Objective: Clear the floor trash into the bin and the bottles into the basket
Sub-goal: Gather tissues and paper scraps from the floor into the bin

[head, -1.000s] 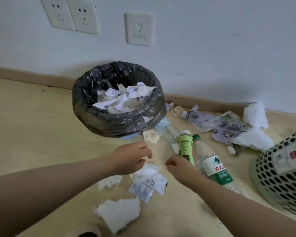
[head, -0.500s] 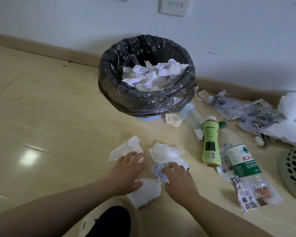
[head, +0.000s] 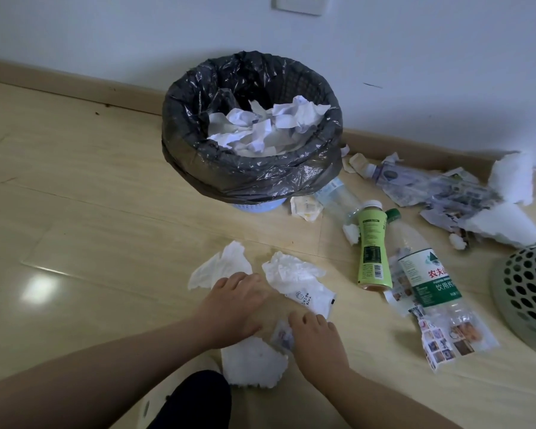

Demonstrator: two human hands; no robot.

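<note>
The bin (head: 251,178), lined with a black bag and full of crumpled paper, stands by the wall. In front of it lie white tissues (head: 220,267), a crumpled tissue with a white packet (head: 294,277) and a flat tissue (head: 251,363) close to me. My left hand (head: 232,308) rests on the floor between the tissues, fingers touching the left one. My right hand (head: 316,345) pinches a small printed wrapper (head: 281,335). A green bottle (head: 372,249) and a clear water bottle (head: 421,267) lie to the right. The perforated basket (head: 523,292) shows at the right edge.
Another clear bottle (head: 334,196) lies partly under the bin. A crushed bottle and torn printed paper (head: 440,193) lie along the skirting board, with white foam pieces (head: 508,181) beside them. A printed plastic sheet (head: 446,339) lies under the water bottle. A dark shape (head: 195,400), probably my leg, is below.
Both hands came down from near the bin to the tissues on the floor. My right hand has dragged the small wrapper toward me, away from the white packet.
</note>
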